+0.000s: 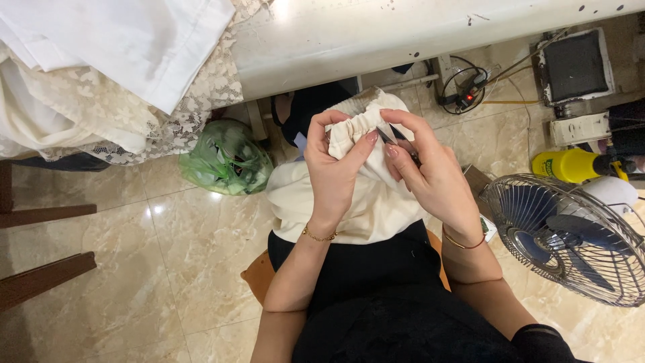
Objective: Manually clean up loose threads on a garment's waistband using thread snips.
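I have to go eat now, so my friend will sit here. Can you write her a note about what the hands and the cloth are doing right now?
Left hand: pinches the gathered edge of the cream cloth, holding it up over the lap.
Right hand: holds a small dark tool, probably snips, at that same edge.
The rest of the cloth hangs onto the lap. More white cloth and lace lie on the table ahead; a fan stands on the floor to the right.
Done: edge is gathered. How much trimming is left cannot be told.
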